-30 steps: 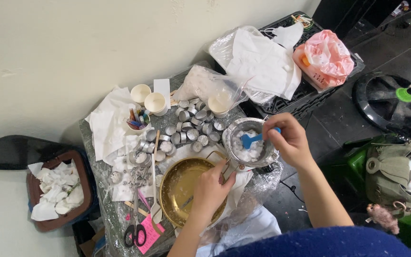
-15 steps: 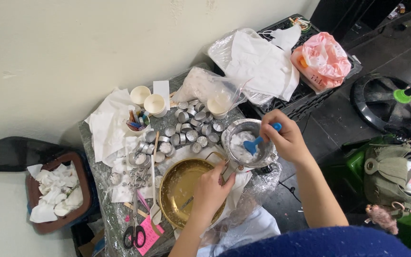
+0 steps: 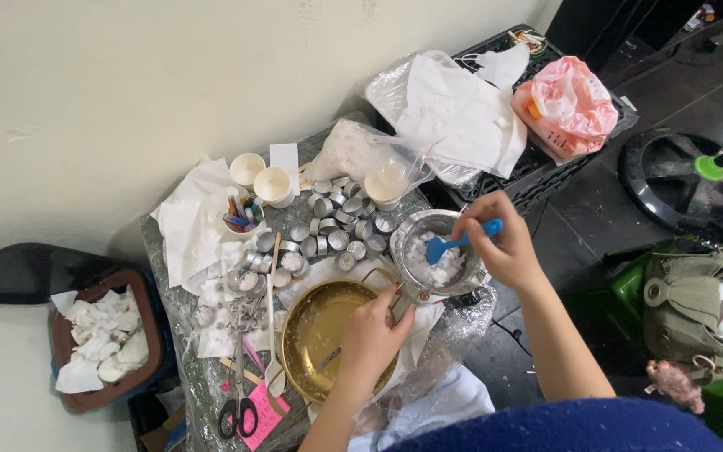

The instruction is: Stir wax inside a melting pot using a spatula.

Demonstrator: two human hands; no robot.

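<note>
Head view, looking down. My right hand (image 3: 504, 243) pinches the handle of a blue spatula (image 3: 453, 243); its long axis runs from my fingers leftward and slightly down, blade resting in the white wax (image 3: 433, 261) inside the steel pot (image 3: 438, 254). My left hand (image 3: 371, 333) is closed on the pot's handle, just below-left of the pot; the grip itself is partly hidden, so this is probably a full clasp. The right hand is nearer the wax. A brass bowl (image 3: 320, 335) lies touching the pot's lower-left side. Behind them: about 20 small tin cups (image 3: 328, 226), 3 paper cups (image 3: 274, 184), scissors (image 3: 236, 402), all on a plastic-covered table (image 3: 202, 377) against a pale wall (image 3: 127, 84)
</note>
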